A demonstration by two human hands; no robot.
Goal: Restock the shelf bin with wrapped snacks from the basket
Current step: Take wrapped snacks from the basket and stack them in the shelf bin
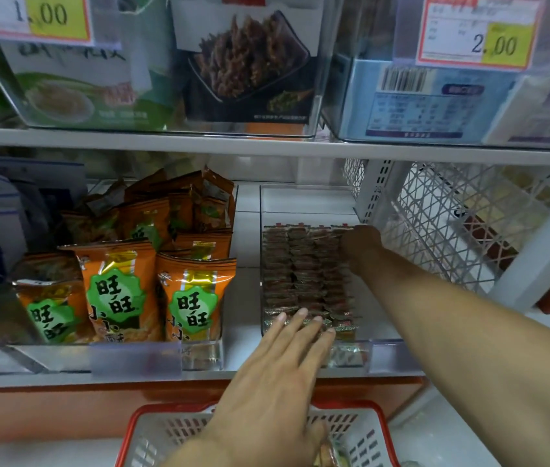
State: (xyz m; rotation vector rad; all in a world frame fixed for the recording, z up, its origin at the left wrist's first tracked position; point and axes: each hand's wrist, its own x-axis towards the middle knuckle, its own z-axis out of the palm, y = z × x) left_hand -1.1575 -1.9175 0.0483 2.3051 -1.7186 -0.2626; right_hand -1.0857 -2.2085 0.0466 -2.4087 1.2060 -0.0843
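Flat, straight left hand (277, 375) fingers pressing wrapped snacks (303, 274) at bin's (381, 343) 6 o'clock end, rows running 12–6; right hand (361, 241) at 12, grip unclear; basket (364, 429) below.

Dim, soft focus; wide-angle bending at edges; upper tags blurred.

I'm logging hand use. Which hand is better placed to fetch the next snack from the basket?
Left, probably. The left hand lies open at the bin's front, directly above the basket; the right hand reaches deep to the bin's back.
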